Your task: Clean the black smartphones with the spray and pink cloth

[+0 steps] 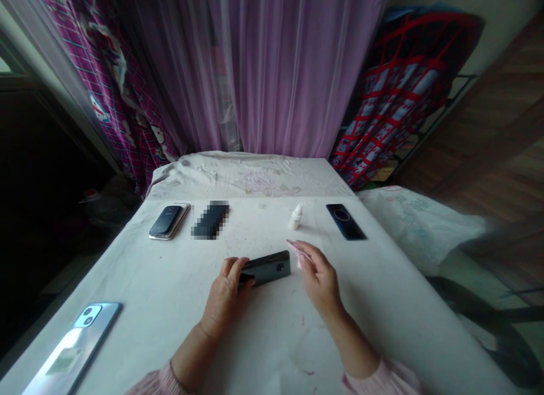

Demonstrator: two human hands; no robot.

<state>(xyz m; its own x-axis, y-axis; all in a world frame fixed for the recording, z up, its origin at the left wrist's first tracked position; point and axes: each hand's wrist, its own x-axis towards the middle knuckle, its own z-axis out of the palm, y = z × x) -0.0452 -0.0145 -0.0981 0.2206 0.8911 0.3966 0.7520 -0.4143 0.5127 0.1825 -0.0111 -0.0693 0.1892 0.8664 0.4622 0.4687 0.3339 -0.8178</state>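
My left hand (227, 290) grips one end of a dark smartphone (267, 268), which is tilted up off the white table with its camera corner toward the right. Just right of the phone, my right hand (321, 276) pinches a small pink cloth (301, 253) between thumb and fingers. The cloth and the phone are a little apart. Beyond my right hand stands a small white dropper bottle (296, 216), upright on the table.
Dark phones lie at the back: one phone (346, 221) on the right, a blurred-out one (211, 220), and a stacked phone (165, 220) at left. A large silver-blue phone (76, 349) lies front left. Purple curtains (293, 72) hang behind the cloth-covered table (374, 304).
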